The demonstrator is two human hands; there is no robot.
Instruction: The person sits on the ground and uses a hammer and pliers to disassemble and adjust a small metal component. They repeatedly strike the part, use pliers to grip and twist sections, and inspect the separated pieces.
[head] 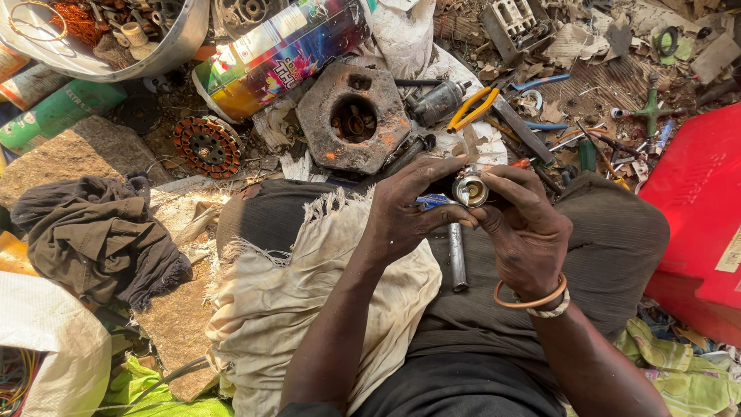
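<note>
Both hands met just above the middle of the view, over the person's lap. The left hand [405, 212] wrapped narrow around a small round metal part [470, 189], thumb and forefinger pinching its near side, while the right hand [525, 232] closed on it from three o'clock, fingertips pressing at the shiny rim. A copper bangle [532, 300] and a beaded band sat on the right wrist. The part was held clear of the lap, between the two thumbs, its open face turned up toward the camera.

Directly at six o'clock from the part a grey metal rod [457, 259] lay on the dark trousers, and a frayed pale cloth [309, 309] covered the thigh at seven o'clock.

Further out at eleven o'clock a rusty hexagonal casting [353, 116] rested on the ground, with a copper-wound stator [207, 145] at nine to ten o'clock of it. Yellow-handled pliers [472, 108] lay at twelve o'clock, a red box [698, 208] at three o'clock, a dark rag [93, 232] at nine o'clock.

To work such a small piece well, I judged the left grip should stay firm and low on the body so the right fingertips could turn or pry at the rim without it slipping into the litter below
</note>
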